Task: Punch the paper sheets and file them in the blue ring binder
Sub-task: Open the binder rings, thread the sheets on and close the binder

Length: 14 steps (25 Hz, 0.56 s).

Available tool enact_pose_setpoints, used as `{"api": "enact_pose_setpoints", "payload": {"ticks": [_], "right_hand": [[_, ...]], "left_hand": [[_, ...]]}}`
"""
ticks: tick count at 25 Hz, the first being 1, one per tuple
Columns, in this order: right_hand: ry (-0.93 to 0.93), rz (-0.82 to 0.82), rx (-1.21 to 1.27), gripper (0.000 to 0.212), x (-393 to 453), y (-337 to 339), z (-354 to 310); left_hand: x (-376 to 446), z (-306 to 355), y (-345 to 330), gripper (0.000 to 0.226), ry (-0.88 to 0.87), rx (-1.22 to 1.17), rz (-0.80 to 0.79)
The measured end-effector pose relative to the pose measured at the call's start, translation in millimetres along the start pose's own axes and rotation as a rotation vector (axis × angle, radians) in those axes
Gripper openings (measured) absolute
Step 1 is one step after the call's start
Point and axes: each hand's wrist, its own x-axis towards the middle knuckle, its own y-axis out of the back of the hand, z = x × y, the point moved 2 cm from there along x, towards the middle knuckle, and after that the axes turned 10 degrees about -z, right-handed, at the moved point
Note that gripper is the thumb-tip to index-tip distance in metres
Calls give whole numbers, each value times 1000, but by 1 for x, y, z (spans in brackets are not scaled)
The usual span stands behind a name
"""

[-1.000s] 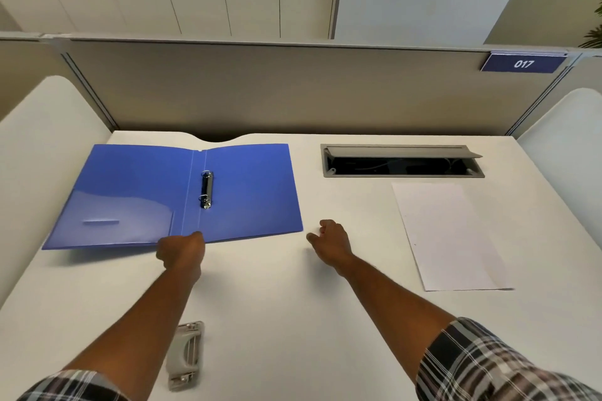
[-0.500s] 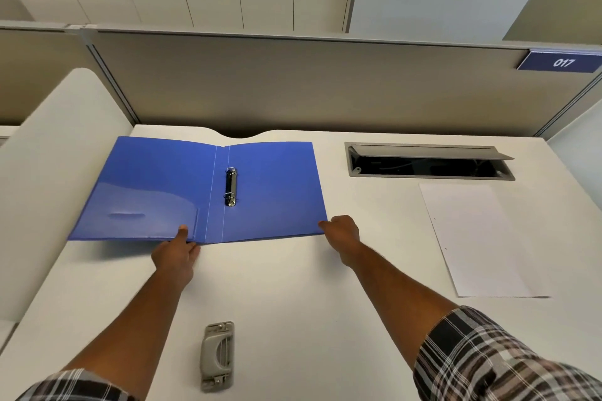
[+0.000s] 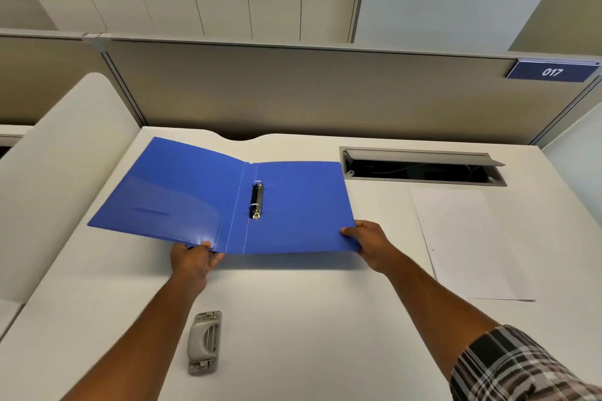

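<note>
The blue ring binder [image 3: 293, 205] lies open at centre frame on the white bench [image 3: 325, 319]. The left hand [image 3: 192, 260] pinches its near edge beside the spine; the right hand [image 3: 369, 242] grips its lower right corner. Paper sheets [image 3: 469, 244] lie at right, a grey hole punch [image 3: 204, 342] at lower centre.

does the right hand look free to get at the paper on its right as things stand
Probably not yet: the right hand holds the binder corner. The paper lies bare beside it, nothing between, so once it lets go, likely yes.
</note>
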Motion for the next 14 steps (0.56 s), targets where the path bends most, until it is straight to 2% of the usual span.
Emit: {"api": "enact_pose_setpoints", "payload": {"ticks": [3, 7, 11, 14], "right_hand": [[37, 41, -14, 23, -18, 32, 10], [76, 46, -58, 24, -50, 72, 34], [119, 0, -131, 39, -82, 115, 50], [125, 7, -179, 54, -106, 152, 60]], "left_hand": [[-24, -33, -3, 41, 13, 45, -22], [-52, -75, -7, 24, 17, 31, -59], [-67, -77, 21, 26, 20, 50, 106], [-73, -65, 58, 11, 23, -80, 182]]}}
